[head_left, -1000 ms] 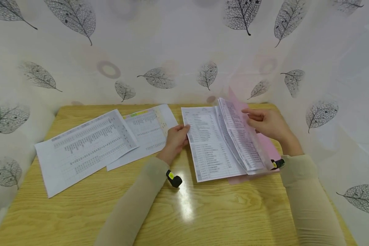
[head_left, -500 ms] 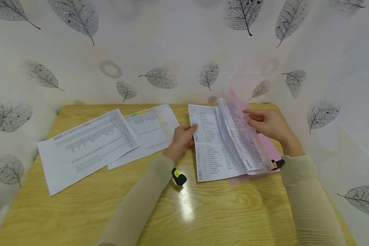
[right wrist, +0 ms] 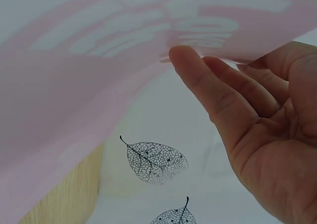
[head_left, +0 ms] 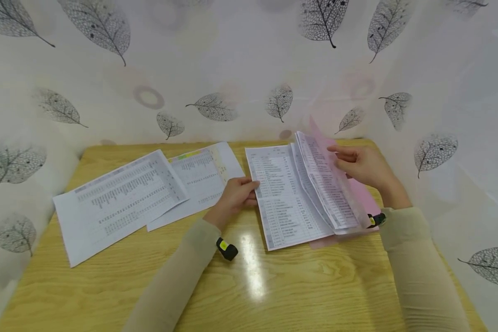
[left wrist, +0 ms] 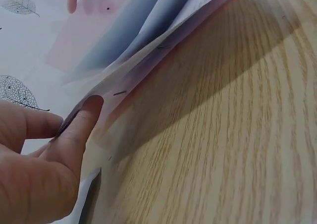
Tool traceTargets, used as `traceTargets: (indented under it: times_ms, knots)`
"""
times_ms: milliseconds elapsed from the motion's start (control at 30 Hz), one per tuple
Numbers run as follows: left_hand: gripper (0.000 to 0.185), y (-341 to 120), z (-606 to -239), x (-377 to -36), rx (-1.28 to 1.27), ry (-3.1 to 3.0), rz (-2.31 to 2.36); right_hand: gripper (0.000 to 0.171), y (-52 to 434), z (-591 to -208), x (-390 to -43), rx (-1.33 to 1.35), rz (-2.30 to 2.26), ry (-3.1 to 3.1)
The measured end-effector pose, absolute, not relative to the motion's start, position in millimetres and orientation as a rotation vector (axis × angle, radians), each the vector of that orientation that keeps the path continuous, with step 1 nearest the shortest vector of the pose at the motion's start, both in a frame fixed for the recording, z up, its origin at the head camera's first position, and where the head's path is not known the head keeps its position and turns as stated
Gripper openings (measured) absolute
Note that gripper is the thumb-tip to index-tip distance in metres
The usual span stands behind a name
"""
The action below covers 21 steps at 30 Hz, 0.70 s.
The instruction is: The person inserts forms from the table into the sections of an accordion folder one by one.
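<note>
A pink translucent folder (head_left: 363,196) lies at the table's right with a stack of printed sheets in it. My right hand (head_left: 358,165) sits behind the raised pink cover (right wrist: 74,85) and the lifted sheets (head_left: 325,184). Its fairly straight fingers (right wrist: 208,90) prop them up. One printed sheet (head_left: 284,198) lies flat beside the stack, sticking out to the left. My left hand (head_left: 235,196) pinches that sheet's left edge, and the thumb (left wrist: 79,130) rests against the paper.
Two more printed sheets lie on the wooden table (head_left: 274,295): a large one (head_left: 116,200) at the left and another (head_left: 203,177), with coloured marks, partly under it. A leaf-patterned curtain (head_left: 232,69) closes the back and both sides.
The flat sheet slid right, then came back left with my left hand, which now sits a little nearer to me. My right hand has stayed in place.
</note>
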<state>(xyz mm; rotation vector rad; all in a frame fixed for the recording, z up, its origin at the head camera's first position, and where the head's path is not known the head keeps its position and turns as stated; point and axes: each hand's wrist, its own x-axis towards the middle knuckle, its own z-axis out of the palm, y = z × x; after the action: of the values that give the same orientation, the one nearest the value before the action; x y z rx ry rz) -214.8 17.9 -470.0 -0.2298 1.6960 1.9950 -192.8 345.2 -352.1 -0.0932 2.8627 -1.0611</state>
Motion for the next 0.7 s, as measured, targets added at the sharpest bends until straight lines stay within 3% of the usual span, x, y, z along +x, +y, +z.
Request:
traceTargets:
  times_ms: [700]
  knots:
    - [0.029, 49.0, -475.9, -225.6, -0.184, 1.733, 1.998, 0.042, 345.1, -352.4, -193.1, -0.100, -1.170, 2.834]
